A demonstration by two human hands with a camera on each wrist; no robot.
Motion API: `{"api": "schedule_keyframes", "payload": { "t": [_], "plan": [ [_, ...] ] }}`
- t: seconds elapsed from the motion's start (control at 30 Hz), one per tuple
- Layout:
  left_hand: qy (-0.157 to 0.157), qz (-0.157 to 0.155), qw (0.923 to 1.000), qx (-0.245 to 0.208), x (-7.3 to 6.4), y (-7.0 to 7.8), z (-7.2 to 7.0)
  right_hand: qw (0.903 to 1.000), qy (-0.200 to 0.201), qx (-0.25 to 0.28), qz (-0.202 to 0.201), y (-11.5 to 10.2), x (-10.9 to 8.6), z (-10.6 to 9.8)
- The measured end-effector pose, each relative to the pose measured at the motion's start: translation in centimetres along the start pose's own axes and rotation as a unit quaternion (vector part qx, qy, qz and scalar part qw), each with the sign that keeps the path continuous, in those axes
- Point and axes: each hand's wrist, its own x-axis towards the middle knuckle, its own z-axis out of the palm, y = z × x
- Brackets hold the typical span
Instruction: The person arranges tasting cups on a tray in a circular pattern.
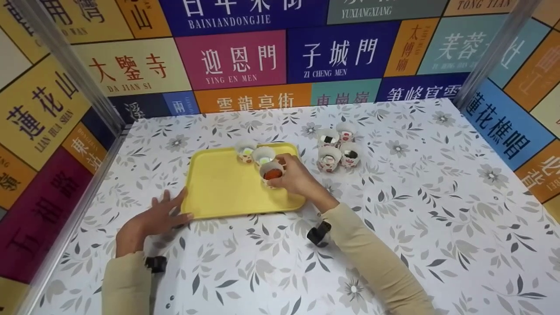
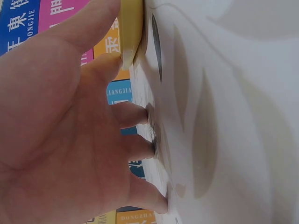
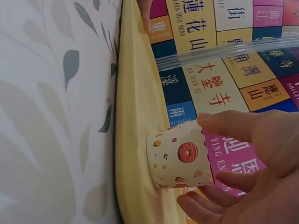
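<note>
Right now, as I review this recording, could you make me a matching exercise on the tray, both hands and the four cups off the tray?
Things
1. Tray
2. Left hand
3. Right hand
4. Four cups

Places or colours
A. At the red-filled cup
B. On the table, right of the tray
C. Yellow
D. At the tray's near left corner

Pairs: 1-C, 2-D, 3-A, 4-B
</note>
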Motion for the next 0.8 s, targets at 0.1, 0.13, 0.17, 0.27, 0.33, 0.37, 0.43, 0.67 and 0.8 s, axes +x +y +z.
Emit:
{"api": "schedule_keyframes", "payload": {
  "t": [0.1,0.13,0.17,0.27,0.33,0.37,0.43,0.67,0.8],
  "plan": [
    [0.0,-0.001,1.0,-0.007,-0.1,-0.1,0.0,1.0,-0.003,-0.003,-0.006,-0.2,-0.2,-0.4],
    [0.0,0.0,1.0,-0.008,-0.2,-0.1,0.0,0.9999,-0.002,-0.004,-0.009,-0.2,-0.2,-0.6],
    [0.0,0.001,1.0,-0.01,-0.2,-0.1,0.0,0.9999,0.0,-0.003,-0.011,-0.1,-0.3,-0.7],
    [0.001,0.004,0.9999,-0.014,-0.2,0.0,0.0,0.9998,0.008,-0.007,-0.018,0.0,-0.6,-1.3],
    [0.001,0.004,0.9999,-0.014,-0.2,0.0,0.0,0.9995,0.018,-0.017,-0.02,0.1,-0.8,-1.9],
    [0.001,0.004,0.9999,-0.015,-0.2,0.0,-0.1,0.9993,0.024,-0.02,-0.022,0.2,-1.0,-2.2],
    [0.001,0.003,0.9999,-0.015,-0.2,0.0,-0.1,0.9985,0.037,-0.03,-0.029,0.4,-1.2,-2.9],
    [0.0,-0.004,0.9999,-0.015,-0.1,-0.1,0.0,0.9932,0.096,-0.056,-0.033,1.7,-2.1,-5.8],
    [0.0,0.001,0.9999,-0.016,-0.1,0.0,0.1,0.9868,0.134,-0.053,-0.073,3.1,-2.5,-7.2]
  ]
}}
